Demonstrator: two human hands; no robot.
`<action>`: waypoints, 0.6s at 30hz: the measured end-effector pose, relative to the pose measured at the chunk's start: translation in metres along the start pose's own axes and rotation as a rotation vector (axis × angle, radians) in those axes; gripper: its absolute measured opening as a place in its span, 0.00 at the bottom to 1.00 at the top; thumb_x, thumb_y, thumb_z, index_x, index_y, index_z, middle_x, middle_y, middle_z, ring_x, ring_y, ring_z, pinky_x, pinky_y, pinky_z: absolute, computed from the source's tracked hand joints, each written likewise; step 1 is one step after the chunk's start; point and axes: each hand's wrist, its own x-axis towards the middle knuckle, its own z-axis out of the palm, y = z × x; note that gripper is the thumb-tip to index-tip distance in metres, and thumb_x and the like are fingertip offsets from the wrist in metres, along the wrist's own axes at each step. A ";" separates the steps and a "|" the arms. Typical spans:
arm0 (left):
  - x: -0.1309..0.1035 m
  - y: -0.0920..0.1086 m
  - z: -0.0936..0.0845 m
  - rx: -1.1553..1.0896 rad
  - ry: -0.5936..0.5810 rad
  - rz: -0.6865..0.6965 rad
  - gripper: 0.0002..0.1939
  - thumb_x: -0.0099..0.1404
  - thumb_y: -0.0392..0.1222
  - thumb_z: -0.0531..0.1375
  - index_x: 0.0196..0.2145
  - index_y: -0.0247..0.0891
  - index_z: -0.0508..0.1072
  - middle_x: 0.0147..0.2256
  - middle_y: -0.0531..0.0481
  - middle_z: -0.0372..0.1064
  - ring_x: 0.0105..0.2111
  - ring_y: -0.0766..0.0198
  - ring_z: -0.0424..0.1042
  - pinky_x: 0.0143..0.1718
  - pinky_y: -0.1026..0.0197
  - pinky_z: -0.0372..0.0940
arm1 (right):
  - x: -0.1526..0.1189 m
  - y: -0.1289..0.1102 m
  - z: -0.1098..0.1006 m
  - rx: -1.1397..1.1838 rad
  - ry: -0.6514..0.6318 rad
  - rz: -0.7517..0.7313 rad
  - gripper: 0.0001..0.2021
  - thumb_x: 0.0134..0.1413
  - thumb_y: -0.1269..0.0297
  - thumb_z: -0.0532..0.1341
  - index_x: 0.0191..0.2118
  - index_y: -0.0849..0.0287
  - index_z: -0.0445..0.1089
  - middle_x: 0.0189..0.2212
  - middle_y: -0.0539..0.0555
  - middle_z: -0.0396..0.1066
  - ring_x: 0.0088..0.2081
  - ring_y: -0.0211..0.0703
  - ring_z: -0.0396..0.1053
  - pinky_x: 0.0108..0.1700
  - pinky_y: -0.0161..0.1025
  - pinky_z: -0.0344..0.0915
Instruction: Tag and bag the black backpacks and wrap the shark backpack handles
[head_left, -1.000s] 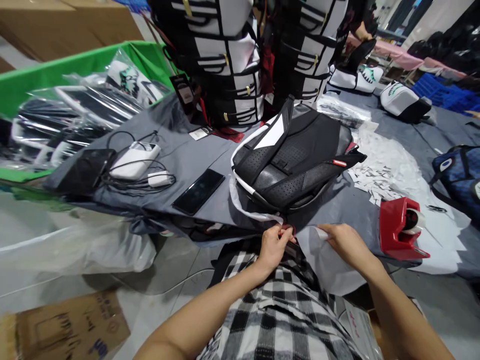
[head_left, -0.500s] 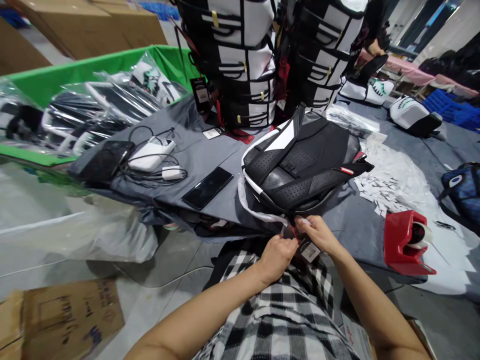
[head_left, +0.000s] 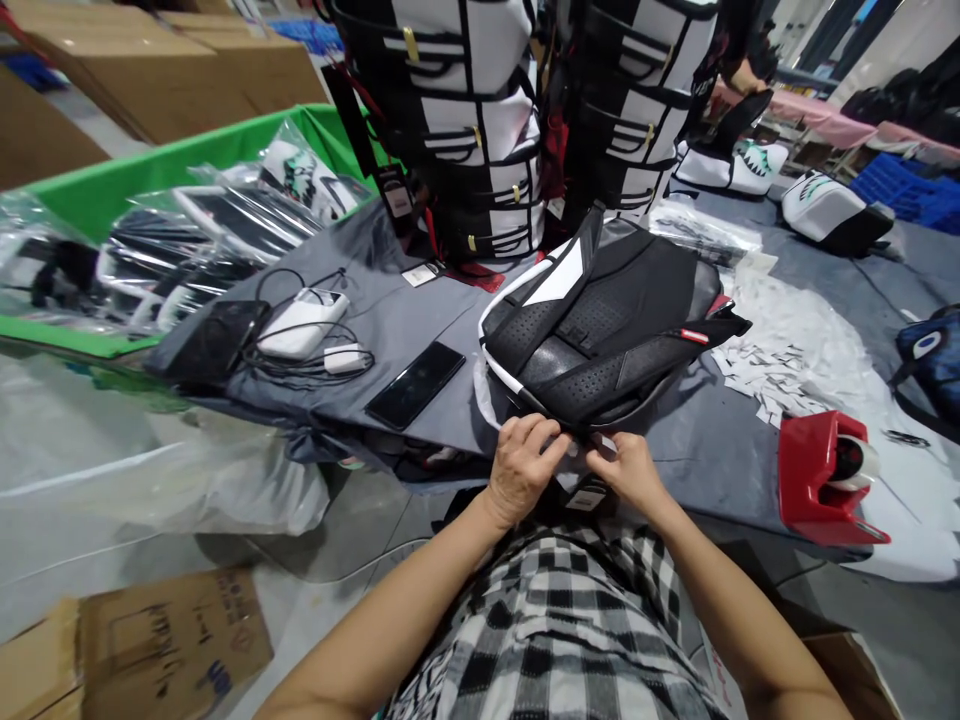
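A black backpack with white trim lies on the grey-covered table, its straps facing up. At its near edge my left hand has its fingers closed on the white wrapping strip or the bag's edge; which one is hidden. Close by on the right, my right hand pinches something small at the same edge, too small to make out. A dark hang tag with a white label hangs below, between my hands.
Stacked backpacks stand behind. A phone, white device and cables lie left, beyond them a green-lined bin of wrapped bags. A red tape dispenser sits right. Another person's hand shows at the back.
My left hand has moved up and left from the tag's red cord to the bag's near edge. The tag now hangs lower between my hands and shifted left. The view has shifted slightly.
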 end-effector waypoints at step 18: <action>-0.022 -0.006 -0.008 -0.181 0.315 -0.188 0.12 0.70 0.34 0.59 0.49 0.42 0.74 0.38 0.48 0.76 0.42 0.61 0.75 0.46 0.57 0.70 | 0.002 0.000 0.000 -0.012 -0.008 -0.041 0.11 0.46 0.64 0.57 0.26 0.64 0.75 0.18 0.49 0.65 0.20 0.34 0.57 0.25 0.31 0.54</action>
